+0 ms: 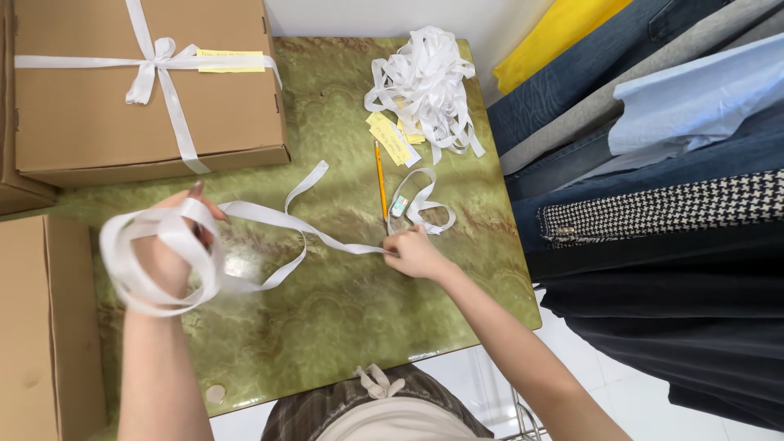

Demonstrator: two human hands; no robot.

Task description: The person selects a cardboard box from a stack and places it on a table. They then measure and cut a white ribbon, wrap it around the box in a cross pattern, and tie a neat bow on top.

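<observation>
Head view: the left hand (pixel 167 253) was wrapped in loops of white ribbon (pixel 269 219); the right hand (pixel 415 253), at three o'clock, pinched the ribbon's end against the green table (pixel 343 310), mid-winding; next, feed slack.

Ribbon (pixel 269 216) looped around left hand (pixel 167 253) at table's (pixel 343 310) nine o'clock, strand running to right hand (pixel 415 253) at centre. Pencil (pixel 380 180) just beyond at twelve. Ribbon pile (pixel 425 82) at one. Tied box (pixel 147 90) at eleven.
</observation>
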